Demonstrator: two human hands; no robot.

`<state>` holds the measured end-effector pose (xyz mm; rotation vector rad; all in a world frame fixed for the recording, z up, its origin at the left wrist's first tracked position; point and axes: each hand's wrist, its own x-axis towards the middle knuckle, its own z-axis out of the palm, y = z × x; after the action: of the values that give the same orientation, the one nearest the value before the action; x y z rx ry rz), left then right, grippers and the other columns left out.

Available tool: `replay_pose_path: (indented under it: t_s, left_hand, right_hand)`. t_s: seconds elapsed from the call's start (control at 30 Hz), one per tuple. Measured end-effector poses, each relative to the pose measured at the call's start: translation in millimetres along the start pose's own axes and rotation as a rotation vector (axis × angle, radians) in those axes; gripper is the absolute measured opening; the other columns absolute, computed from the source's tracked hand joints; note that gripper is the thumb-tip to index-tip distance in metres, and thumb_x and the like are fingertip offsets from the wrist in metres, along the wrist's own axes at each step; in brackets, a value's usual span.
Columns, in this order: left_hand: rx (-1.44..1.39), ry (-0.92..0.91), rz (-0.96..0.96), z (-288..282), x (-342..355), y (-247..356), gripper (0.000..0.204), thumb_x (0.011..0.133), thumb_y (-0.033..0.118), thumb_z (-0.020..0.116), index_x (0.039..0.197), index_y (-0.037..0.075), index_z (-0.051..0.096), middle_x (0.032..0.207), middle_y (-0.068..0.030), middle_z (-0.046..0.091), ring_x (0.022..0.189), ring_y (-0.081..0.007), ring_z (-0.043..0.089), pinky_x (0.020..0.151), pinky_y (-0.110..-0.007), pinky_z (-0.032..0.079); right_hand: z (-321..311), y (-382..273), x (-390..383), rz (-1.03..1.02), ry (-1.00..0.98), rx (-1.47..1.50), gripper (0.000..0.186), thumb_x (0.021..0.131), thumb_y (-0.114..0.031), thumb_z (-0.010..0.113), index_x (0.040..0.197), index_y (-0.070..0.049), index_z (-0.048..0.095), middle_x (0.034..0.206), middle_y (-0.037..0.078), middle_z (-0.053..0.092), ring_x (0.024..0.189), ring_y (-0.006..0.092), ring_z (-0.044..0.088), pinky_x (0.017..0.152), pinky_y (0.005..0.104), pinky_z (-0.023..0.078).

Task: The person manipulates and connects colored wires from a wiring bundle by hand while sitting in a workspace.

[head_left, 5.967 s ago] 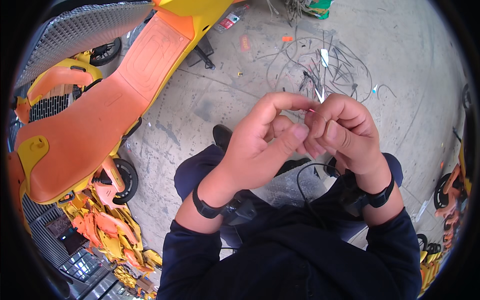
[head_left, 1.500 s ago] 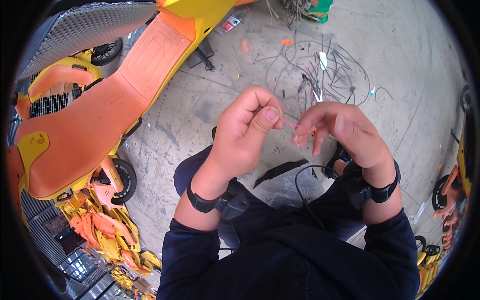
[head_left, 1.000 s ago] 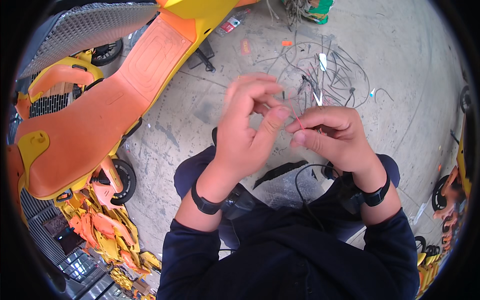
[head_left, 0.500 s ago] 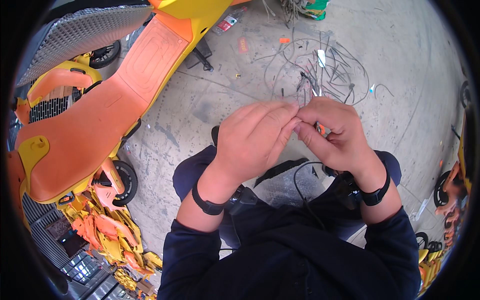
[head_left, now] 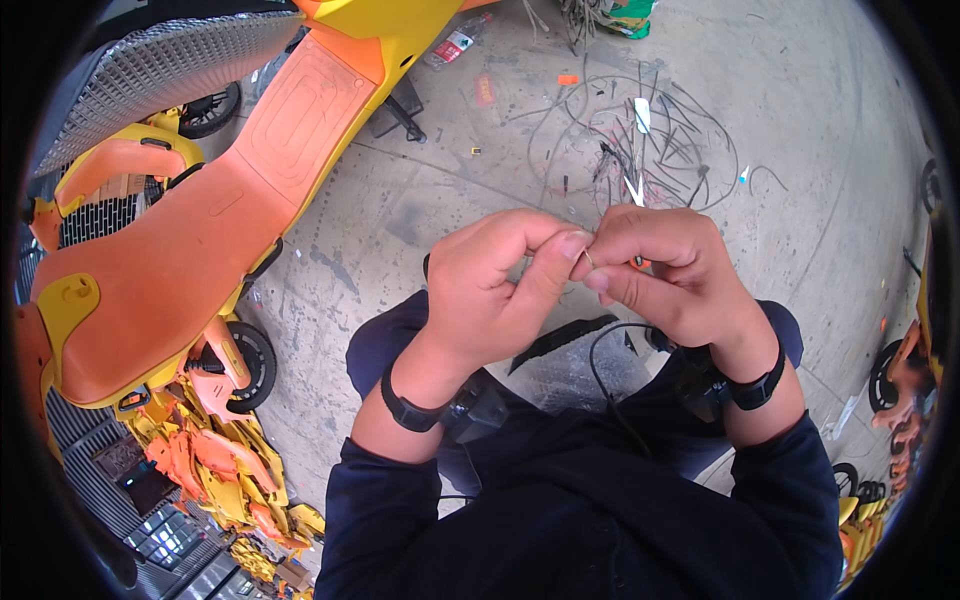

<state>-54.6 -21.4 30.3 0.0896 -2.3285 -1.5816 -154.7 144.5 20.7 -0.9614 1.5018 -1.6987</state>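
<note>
My left hand (head_left: 500,280) is closed in a pinch, thumb against forefinger. Facing it, my right hand (head_left: 665,265) pinches too, and the fingertips of both hands nearly meet. Between them shows a short, thin, pale wire (head_left: 588,258); its ends are hidden in the fingers. Light pointed blades (head_left: 634,190) stick out beyond the right hand, with a bit of orange (head_left: 640,263) visible under its fingers. They look like scissors; whether the right hand holds them or they lie on the floor, I cannot tell.
Loose dark cables (head_left: 680,130) lie scattered on the concrete floor ahead. An orange and yellow scooter body (head_left: 190,240) stands at my left, with a pile of similar panels (head_left: 215,460) behind it. A plastic bottle (head_left: 455,45) lies at the far side. Bubble wrap (head_left: 590,375) is between my knees.
My left hand has rolled open to show its thumb and drawn slightly left from the right fingertips. The thin wire has come into sight between them.
</note>
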Motion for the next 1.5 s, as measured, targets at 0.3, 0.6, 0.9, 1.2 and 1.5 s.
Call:
replay_pose_path:
  t_s: [0.3, 0.6, 0.9, 1.2, 1.5]
  left_hand:
    - [-0.226, 0.01, -0.132, 2, -2, -5, 0.011, 0.09, 0.01, 0.064, 0.085, 0.001, 0.066, 0.071, -0.0044, 0.068, 0.065, -0.0099, 0.064, 0.06, -0.023, 0.05]
    - [-0.505, -0.02, -0.191, 3, -2, 0, 0.015, 0.096, 0.01, 0.057, 0.095, -0.003, 0.062, 0.084, -0.0089, 0.068, 0.079, -0.0126, 0.065, 0.073, -0.025, 0.052]
    - [-0.601, -0.005, -0.271, 5, -2, 3, 0.023, 0.097, 0.02, 0.055, 0.094, -0.002, 0.06, 0.089, -0.0109, 0.066, 0.079, -0.0149, 0.062, 0.075, -0.028, 0.051]
    - [-0.779, -0.055, -0.263, 5, -2, -5, 0.024, 0.099, 0.022, 0.052, 0.096, -0.001, 0.059, 0.088, -0.0105, 0.067, 0.081, -0.0145, 0.063, 0.076, -0.029, 0.051]
    - [-0.841, -0.103, -0.255, 4, 0, -12, 0.024, 0.1, 0.023, 0.05, 0.102, 0.0, 0.057, 0.095, -0.0106, 0.065, 0.081, -0.0152, 0.061, 0.075, -0.029, 0.049]
  right_hand:
    - [-1, -1, 1, -0.009, -0.017, 0.032, 0.012, 0.083, 0.001, 0.064, 0.092, -0.003, 0.07, 0.076, 0.005, 0.065, 0.07, 0.0139, 0.058, 0.065, 0.0262, 0.045]
    - [-4, -2, 1, -0.065, -0.014, 0.059, 0.011, 0.084, 0.001, 0.064, 0.093, -0.002, 0.071, 0.074, 0.005, 0.064, 0.068, 0.0125, 0.058, 0.063, 0.025, 0.045]
    - [-5, 0, 0, -0.045, -0.038, 0.32, 0.008, 0.086, 0.0, 0.065, 0.092, 0.001, 0.07, 0.076, 0.006, 0.061, 0.064, 0.0102, 0.057, 0.059, 0.0227, 0.044]
    - [-3, 2, 0, -0.025, -0.052, 0.496, 0.007, 0.086, -0.002, 0.066, 0.091, 0.003, 0.069, 0.077, 0.007, 0.062, 0.063, 0.0105, 0.059, 0.058, 0.0223, 0.046]
    - [0, 4, -3, 0.051, 0.032, 0.581, 0.009, 0.087, -0.005, 0.066, 0.091, 0.003, 0.066, 0.077, 0.006, 0.062, 0.063, 0.0102, 0.059, 0.057, 0.0221, 0.046]
